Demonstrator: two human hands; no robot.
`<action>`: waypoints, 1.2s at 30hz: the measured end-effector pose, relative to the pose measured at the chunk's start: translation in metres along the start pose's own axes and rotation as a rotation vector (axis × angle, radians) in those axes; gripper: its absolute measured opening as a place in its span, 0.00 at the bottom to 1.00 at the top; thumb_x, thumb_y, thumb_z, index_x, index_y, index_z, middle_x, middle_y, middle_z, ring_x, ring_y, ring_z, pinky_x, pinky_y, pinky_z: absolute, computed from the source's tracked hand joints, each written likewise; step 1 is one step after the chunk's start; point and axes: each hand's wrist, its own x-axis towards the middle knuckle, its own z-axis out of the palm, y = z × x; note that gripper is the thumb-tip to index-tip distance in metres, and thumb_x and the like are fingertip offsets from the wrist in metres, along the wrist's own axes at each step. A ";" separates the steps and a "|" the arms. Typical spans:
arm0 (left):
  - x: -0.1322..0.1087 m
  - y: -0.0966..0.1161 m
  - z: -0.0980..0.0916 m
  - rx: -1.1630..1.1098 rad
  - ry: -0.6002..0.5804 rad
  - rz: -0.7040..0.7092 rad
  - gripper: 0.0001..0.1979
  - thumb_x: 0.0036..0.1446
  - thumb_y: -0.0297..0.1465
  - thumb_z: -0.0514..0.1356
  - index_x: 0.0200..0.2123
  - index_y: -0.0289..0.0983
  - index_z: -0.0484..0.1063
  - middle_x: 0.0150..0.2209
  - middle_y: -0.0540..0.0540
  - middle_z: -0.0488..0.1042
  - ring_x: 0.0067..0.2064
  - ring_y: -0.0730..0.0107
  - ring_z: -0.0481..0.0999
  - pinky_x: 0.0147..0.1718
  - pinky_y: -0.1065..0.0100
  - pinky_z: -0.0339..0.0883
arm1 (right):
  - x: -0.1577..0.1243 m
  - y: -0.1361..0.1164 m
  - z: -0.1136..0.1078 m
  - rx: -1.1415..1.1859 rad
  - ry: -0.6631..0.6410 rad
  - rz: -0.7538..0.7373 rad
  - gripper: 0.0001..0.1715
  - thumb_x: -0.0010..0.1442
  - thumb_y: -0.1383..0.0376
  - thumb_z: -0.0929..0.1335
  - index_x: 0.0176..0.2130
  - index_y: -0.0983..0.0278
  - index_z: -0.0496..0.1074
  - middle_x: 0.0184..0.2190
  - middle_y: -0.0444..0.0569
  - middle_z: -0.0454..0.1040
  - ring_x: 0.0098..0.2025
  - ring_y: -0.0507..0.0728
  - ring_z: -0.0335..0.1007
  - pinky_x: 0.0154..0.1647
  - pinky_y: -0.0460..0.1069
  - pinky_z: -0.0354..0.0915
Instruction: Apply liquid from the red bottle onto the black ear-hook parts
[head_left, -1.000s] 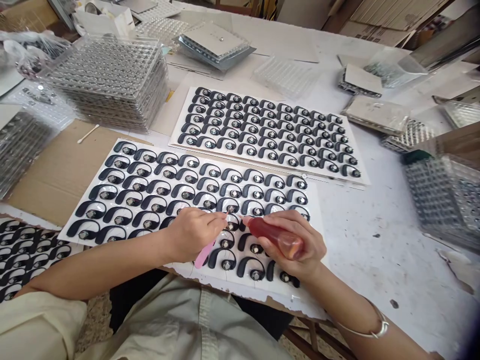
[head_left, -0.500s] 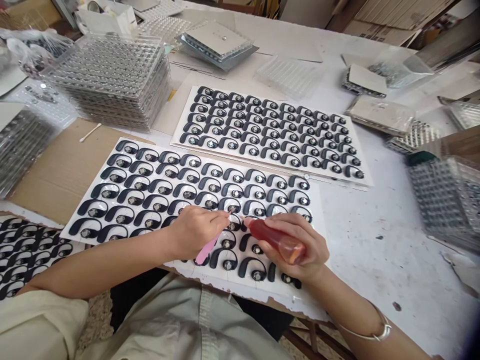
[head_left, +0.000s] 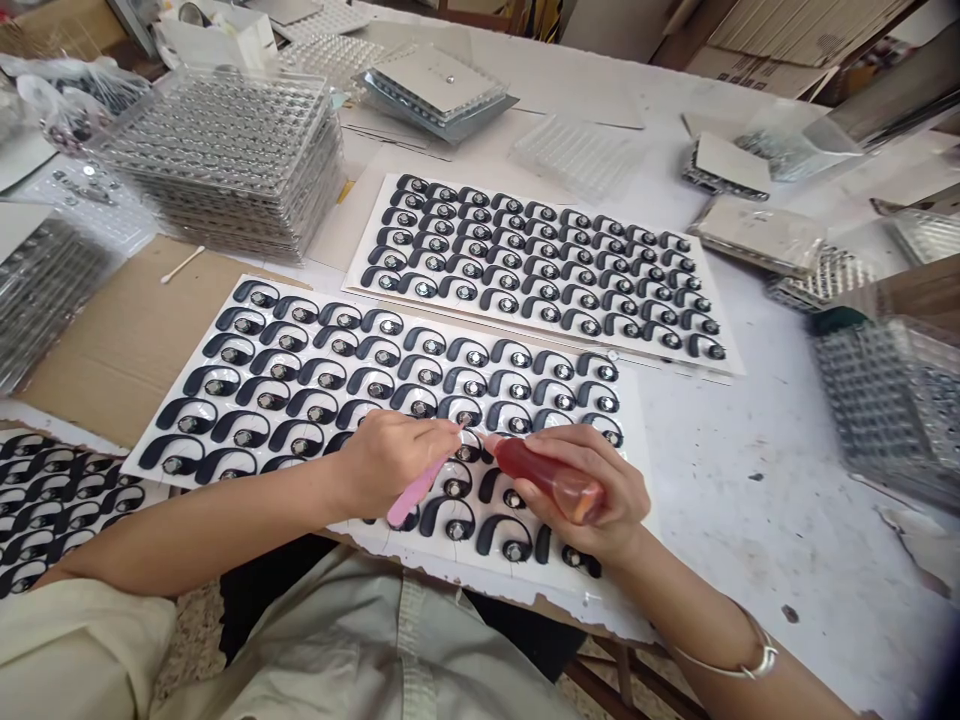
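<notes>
Left hand (head_left: pixel 390 465) closed, pinching a pink stick (head_left: pixel 411 497) between its fingers. Stick's long axis runs from lower left up to the right, thin tip forward. Right hand (head_left: pixel 592 490) closed around a red-orange squeeze bottle (head_left: pixel 544 475), which lies roughly flat, nozzle end pointing up and left.

Stick tip and nozzle face each other, only just apart, with one black ear-hook earbud (head_left: pixel 466 450) right below the gap. Both hands are close to it; left hand's stick tip looks nearest, but contact can't be confirmed at this blur.

That earbud sits on a white sheet (head_left: pixel 420 560) of earbuds in rows, hooks curving the same way. Sheet lies across the front edge of the surface (head_left: pixel 750 500), partly on cardboard (head_left: pixel 97 370). Second full sheet (head_left: pixel 724 365) lies just beyond it. Stack of clear trays (head_left: pixel 225 170) to the far left, cotton swab (head_left: pixel 182 264) on the cardboard. Bangle (head_left: pixel 750 668) on right wrist.
</notes>
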 end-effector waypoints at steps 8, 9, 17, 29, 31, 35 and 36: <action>0.012 0.007 -0.013 -0.081 0.307 -0.087 0.06 0.59 0.23 0.61 0.40 0.34 0.71 0.36 0.46 0.81 0.39 0.70 0.81 0.33 0.77 0.77 | -0.002 0.002 0.003 -0.007 -0.010 -0.029 0.24 0.53 0.65 0.72 0.49 0.62 0.69 0.34 0.52 0.74 0.33 0.56 0.73 0.27 0.50 0.72; 0.012 0.008 -0.013 -0.086 0.309 -0.087 0.06 0.59 0.23 0.61 0.40 0.35 0.71 0.36 0.46 0.81 0.39 0.69 0.81 0.33 0.76 0.77 | -0.001 0.002 0.003 -0.012 -0.007 -0.031 0.23 0.53 0.65 0.72 0.49 0.62 0.69 0.34 0.52 0.75 0.33 0.56 0.73 0.28 0.50 0.72; 0.011 0.006 -0.010 -0.098 0.329 -0.069 0.07 0.58 0.21 0.61 0.40 0.34 0.70 0.37 0.46 0.81 0.39 0.70 0.81 0.32 0.77 0.76 | 0.001 -0.001 0.003 -0.042 -0.044 -0.106 0.27 0.53 0.66 0.72 0.52 0.63 0.68 0.35 0.53 0.75 0.34 0.56 0.74 0.28 0.49 0.73; 0.011 0.004 -0.011 -0.083 0.352 -0.084 0.06 0.58 0.23 0.62 0.39 0.35 0.71 0.36 0.46 0.81 0.39 0.70 0.81 0.33 0.76 0.77 | -0.002 -0.005 0.007 -0.113 -0.077 -0.224 0.25 0.54 0.65 0.73 0.50 0.68 0.67 0.36 0.55 0.73 0.35 0.55 0.74 0.30 0.47 0.75; 0.013 0.002 -0.011 -0.068 0.382 -0.086 0.04 0.59 0.24 0.62 0.39 0.35 0.72 0.36 0.46 0.81 0.38 0.69 0.82 0.33 0.75 0.78 | -0.002 -0.005 0.007 -0.105 -0.087 -0.234 0.26 0.54 0.65 0.73 0.51 0.68 0.67 0.36 0.55 0.73 0.36 0.55 0.74 0.30 0.47 0.75; 0.018 0.001 -0.023 -0.185 0.451 -0.201 0.04 0.57 0.26 0.63 0.37 0.33 0.75 0.36 0.44 0.81 0.37 0.67 0.82 0.34 0.73 0.79 | -0.002 -0.003 0.008 -0.072 -0.081 -0.208 0.26 0.54 0.66 0.72 0.52 0.67 0.66 0.38 0.55 0.73 0.36 0.55 0.73 0.30 0.47 0.74; 0.020 0.003 -0.030 -0.245 0.448 -0.277 0.04 0.56 0.26 0.64 0.36 0.34 0.76 0.36 0.44 0.81 0.37 0.67 0.82 0.33 0.73 0.79 | -0.003 -0.002 0.008 -0.060 -0.074 -0.196 0.26 0.55 0.65 0.72 0.52 0.66 0.66 0.38 0.55 0.73 0.36 0.55 0.73 0.30 0.47 0.73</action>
